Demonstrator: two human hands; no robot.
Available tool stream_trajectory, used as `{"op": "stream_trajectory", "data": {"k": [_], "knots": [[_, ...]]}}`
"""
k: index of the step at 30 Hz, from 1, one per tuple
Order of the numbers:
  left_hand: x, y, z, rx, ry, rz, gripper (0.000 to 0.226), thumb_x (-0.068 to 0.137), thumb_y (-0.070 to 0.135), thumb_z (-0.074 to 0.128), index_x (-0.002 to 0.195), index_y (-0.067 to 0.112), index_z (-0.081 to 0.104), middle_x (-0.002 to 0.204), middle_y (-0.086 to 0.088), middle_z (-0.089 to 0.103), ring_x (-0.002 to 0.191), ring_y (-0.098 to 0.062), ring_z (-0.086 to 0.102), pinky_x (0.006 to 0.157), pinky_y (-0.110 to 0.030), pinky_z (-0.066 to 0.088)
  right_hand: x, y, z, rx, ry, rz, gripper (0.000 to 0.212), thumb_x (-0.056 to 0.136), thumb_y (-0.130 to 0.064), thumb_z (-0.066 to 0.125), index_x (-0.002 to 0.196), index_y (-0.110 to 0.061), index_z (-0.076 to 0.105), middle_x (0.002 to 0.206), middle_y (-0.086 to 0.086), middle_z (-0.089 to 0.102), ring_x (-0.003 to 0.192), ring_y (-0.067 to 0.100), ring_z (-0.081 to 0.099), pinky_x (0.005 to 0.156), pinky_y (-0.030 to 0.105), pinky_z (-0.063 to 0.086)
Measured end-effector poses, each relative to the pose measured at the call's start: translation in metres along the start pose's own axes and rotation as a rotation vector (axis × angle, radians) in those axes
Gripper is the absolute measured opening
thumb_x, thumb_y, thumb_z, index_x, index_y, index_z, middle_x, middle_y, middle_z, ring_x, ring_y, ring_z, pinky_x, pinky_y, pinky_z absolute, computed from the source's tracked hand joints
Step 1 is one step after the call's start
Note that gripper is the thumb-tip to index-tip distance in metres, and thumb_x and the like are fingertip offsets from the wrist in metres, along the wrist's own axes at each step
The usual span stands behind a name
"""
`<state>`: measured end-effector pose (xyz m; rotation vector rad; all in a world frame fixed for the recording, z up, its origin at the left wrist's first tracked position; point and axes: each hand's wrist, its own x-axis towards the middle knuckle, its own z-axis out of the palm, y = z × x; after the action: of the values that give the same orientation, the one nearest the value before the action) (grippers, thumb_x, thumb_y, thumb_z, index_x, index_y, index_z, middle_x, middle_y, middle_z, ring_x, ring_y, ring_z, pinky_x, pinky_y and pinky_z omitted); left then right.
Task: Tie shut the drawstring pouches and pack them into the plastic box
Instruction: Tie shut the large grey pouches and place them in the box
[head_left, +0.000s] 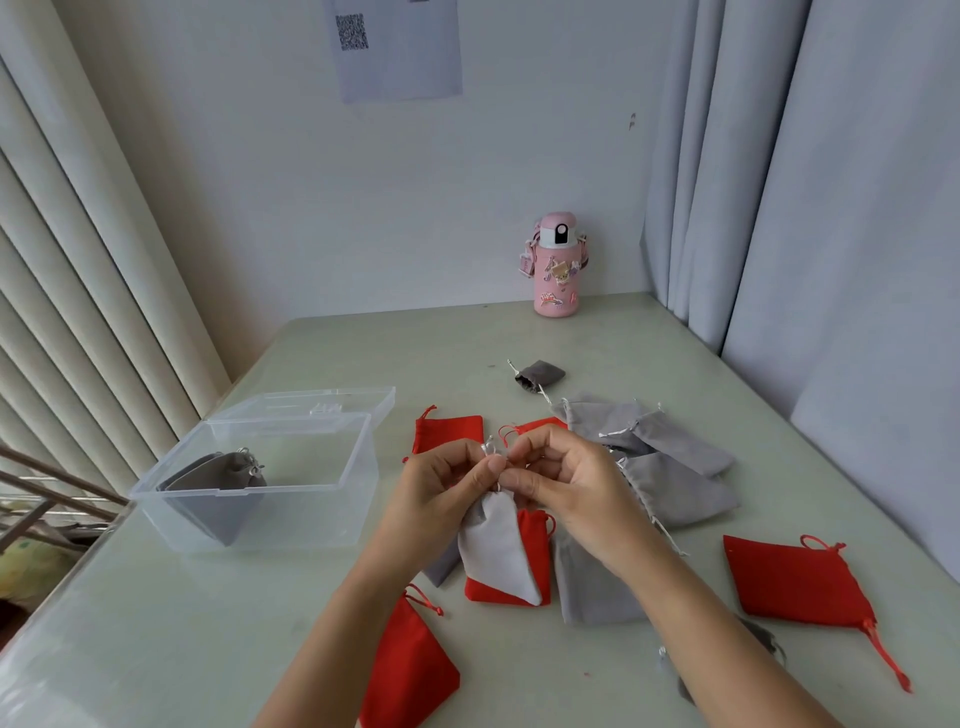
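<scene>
Both hands, left hand (447, 480) and right hand (558, 480), pinch the light-grey pouch's (498, 551) silver cords (491, 451), frame centre. Risk: slick cords slip, knot loosens.

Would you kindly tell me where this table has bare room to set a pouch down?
Bare table lies near-left, in front of the plastic box, and between the box and the pink bottle. The centre and right are crowded with overlapping pouches.
</scene>
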<state>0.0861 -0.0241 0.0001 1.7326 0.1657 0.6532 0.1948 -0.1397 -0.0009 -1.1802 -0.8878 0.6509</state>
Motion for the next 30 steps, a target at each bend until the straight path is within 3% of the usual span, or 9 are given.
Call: {"op": "stream_trajectory", "data": {"k": [3,6,9,12,16,20,23,26,30], "knots": [[0.000,-0.002,-0.001,0.006,-0.042,-0.011,0.029,0.086,0.027,0.055,0.076,0.001,0.060,0.060,0.005,0.055,0.050,-0.001,0.042,0.049,-0.010,0.032,0.000,-0.002,-0.002,0.017,-0.024,0.009,0.018,0.075,0.004,0.071,0.082,-0.009,0.060,0.071,-0.001,0.066,0.065,0.009,0.063,0.060,0.019,0.050],[0.000,-0.004,-0.001,-0.010,-0.019,-0.011,0.027,0.082,0.026,0.060,0.080,-0.001,0.062,0.066,-0.001,0.062,0.059,-0.007,0.054,0.055,-0.014,0.042,-0.001,-0.005,-0.003,0.042,-0.021,0.015,0.014,0.068,-0.003,0.074,0.075,-0.009,0.063,0.071,0.005,0.064,0.065,0.010,0.063,0.060,0.020,0.052],[0.001,-0.004,-0.004,-0.025,0.019,-0.032,0.031,0.077,0.025,0.065,0.086,-0.004,0.065,0.075,-0.012,0.068,0.070,-0.015,0.062,0.063,-0.020,0.049,-0.001,-0.003,-0.002,-0.021,0.004,-0.007,0.014,0.074,0.004,0.071,0.074,-0.007,0.064,0.073,0.012,0.066,0.067,0.013,0.065,0.062,0.021,0.053],[0.002,-0.001,-0.008,0.044,0.006,-0.044,0.032,0.078,0.035,0.069,0.078,0.004,0.072,0.076,-0.019,0.069,0.068,-0.016,0.058,0.063,-0.028,0.044,-0.002,0.000,-0.001,-0.107,0.032,-0.056,0.017,0.078,0.004,0.071,0.073,-0.011,0.064,0.079,0.024,0.068,0.073,0.021,0.066,0.069,0.030,0.058],[0.003,-0.005,-0.013,0.100,0.032,-0.098,0.029,0.077,0.041,0.070,0.069,0.013,0.073,0.070,-0.019,0.067,0.064,-0.017,0.051,0.062,-0.033,0.038,-0.003,0.004,-0.001,-0.251,0.061,-0.110,0.020,0.078,-0.002,0.075,0.072,-0.018,0.065,0.072,0.013,0.069,0.070,0.026,0.067,0.073,0.044,0.057],[0.002,-0.004,-0.006,0.120,0.083,-0.087,0.016,0.078,0.032,0.066,0.072,0.021,0.077,0.070,-0.006,0.071,0.064,-0.009,0.054,0.060,-0.027,0.042,0.000,0.004,0.000,-0.207,0.078,-0.065,0.022,0.073,-0.002,0.079,0.078,-0.016,0.063,0.071,0.002,0.066,0.068,0.018,0.062,0.067,0.033,0.055],[0.002,-0.004,0.000,0.129,0.137,-0.062,0.013,0.078,0.027,0.067,0.072,0.033,0.076,0.070,0.005,0.072,0.065,-0.004,0.058,0.062,-0.022,0.045,0.001,0.002,-0.004,-0.124,0.092,0.076,0.026,0.070,0.003,0.078,0.085,-0.008,0.060,0.070,0.000,0.067,0.067,0.013,0.063,0.063,0.023,0.053],[0.001,-0.005,0.005,0.144,0.103,-0.038,0.010,0.080,0.019,0.067,0.074,0.018,0.075,0.057,0.008,0.064,0.055,-0.002,0.053,0.057,-0.015,0.040,0.001,0.003,-0.009,-0.089,0.030,0.196,0.020,0.071,0.000,0.077,0.087,-0.008,0.069,0.076,0.003,0.072,0.072,0.011,0.066,0.066,0.018,0.051],[0.000,-0.007,0.009,0.114,0.084,-0.034,0.015,0.085,0.010,0.063,0.073,0.013,0.072,0.057,0.009,0.060,0.050,-0.002,0.050,0.052,-0.013,0.039,-0.001,0.005,-0.011,-0.161,0.026,0.211,0.016,0.075,-0.007,0.076,0.090,-0.012,0.076,0.087,0.010,0.075,0.081,0.013,0.066,0.078,0.026,0.052]]}}
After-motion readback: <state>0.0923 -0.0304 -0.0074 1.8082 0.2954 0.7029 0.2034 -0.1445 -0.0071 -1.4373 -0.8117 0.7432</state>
